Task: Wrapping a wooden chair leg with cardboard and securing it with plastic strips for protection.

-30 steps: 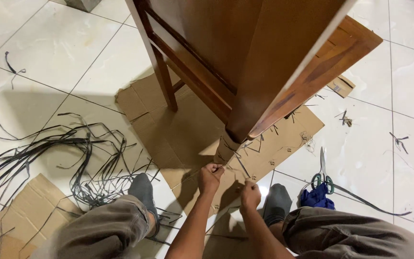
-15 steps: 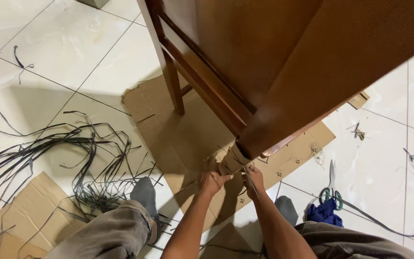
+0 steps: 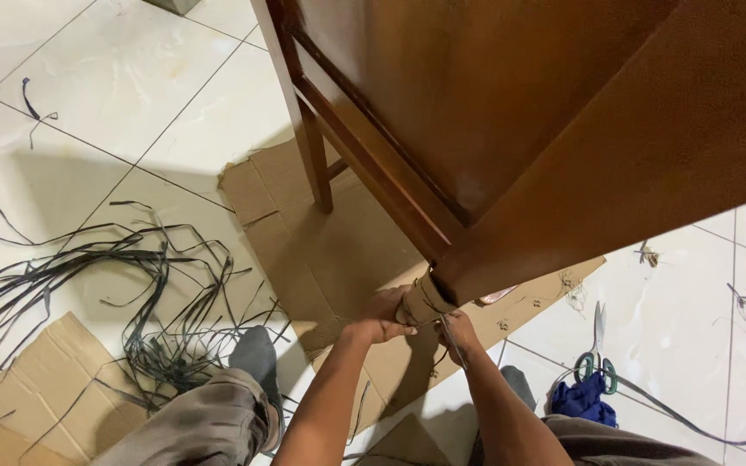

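A brown wooden chair [image 3: 511, 129] stands on flattened cardboard [image 3: 338, 250], seen from above. The foot of its near leg is wrapped in a cardboard sleeve [image 3: 423, 304]. My left hand [image 3: 380, 317] grips the left side of that sleeve. My right hand [image 3: 458, 332] sits just right of the sleeve, fingers closed on a thin dark strap [image 3: 451, 336] that runs around it. Both forearms reach up from the bottom edge, between my knees.
A tangle of black plastic straps [image 3: 114, 276] lies on the white tile floor at left, next to another cardboard piece [image 3: 36, 380]. Green-handled scissors [image 3: 597, 354] and a blue cloth [image 3: 586, 399] lie at right. Strap offcuts are scattered about.
Both hands moved from in front of the leg up against the wrapped foot. The view tipped closer, so the chair fills more of the frame.
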